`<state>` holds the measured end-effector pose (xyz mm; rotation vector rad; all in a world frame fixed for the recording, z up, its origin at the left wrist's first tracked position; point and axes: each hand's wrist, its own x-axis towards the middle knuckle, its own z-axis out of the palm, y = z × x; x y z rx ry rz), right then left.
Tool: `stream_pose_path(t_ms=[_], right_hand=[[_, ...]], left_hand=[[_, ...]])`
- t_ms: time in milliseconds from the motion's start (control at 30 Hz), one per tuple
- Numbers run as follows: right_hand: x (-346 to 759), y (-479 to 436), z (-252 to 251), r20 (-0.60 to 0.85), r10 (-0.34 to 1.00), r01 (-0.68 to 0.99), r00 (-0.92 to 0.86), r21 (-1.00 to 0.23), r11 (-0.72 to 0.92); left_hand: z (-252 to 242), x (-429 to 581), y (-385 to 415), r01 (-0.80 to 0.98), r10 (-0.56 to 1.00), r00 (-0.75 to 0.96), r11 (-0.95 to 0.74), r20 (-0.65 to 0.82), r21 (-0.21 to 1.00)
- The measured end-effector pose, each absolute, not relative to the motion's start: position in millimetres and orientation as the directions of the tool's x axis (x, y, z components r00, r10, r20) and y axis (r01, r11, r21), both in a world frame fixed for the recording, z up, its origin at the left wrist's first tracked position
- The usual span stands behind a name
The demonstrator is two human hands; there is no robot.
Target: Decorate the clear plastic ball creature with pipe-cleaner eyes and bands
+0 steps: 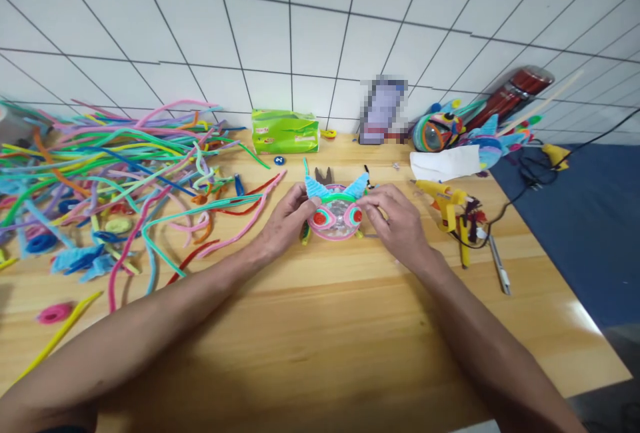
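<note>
Between my hands is a round pipe-cleaner craft face (340,220) with a clear middle, a pink rim, blue pointed ears and red-and-pink eyes. My left hand (290,220) is closed on its left edge, thumb beside the left eye. With fingers pinched together, my right hand (397,223) grips the right edge near the right ear. The right fingertips partly cover that edge, so the exact hold there is hidden. Just behind the craft face lie pliers (324,176), of which only the dark jaws show.
Loose pipe cleaners (125,153) heap across the left of the wooden table (300,353). Behind stand a green tissue pack (285,132) and a phone (383,112). On the right are a yellow glue gun (443,200) with a cord, a utility knife (500,265) and a red flask (520,93).
</note>
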<state>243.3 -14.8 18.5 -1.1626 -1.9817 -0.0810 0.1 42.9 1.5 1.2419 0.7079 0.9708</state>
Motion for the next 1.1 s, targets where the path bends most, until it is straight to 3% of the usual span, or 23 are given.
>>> stream_pose_path(t_ms=[400,767,1100], right_hand=[[240,-15,20,0.663,0.711,0.735,-0.235,-0.357,0.576],[240,-15,25,0.583,0.795,0.718,-0.167,-0.481,0.503],[240,-15,24,0.594,0.791,0.743,-0.147,-0.461,0.485]], left_hand=[[9,-3,40,-0.188,0.893,0.446,0.028,0.060,0.982],[-4,-3,44,-0.230,0.899,0.431,0.025,0.079,0.973],[-19,-12,46,-0.160,0.899,0.437,0.079,-0.001,0.984]])
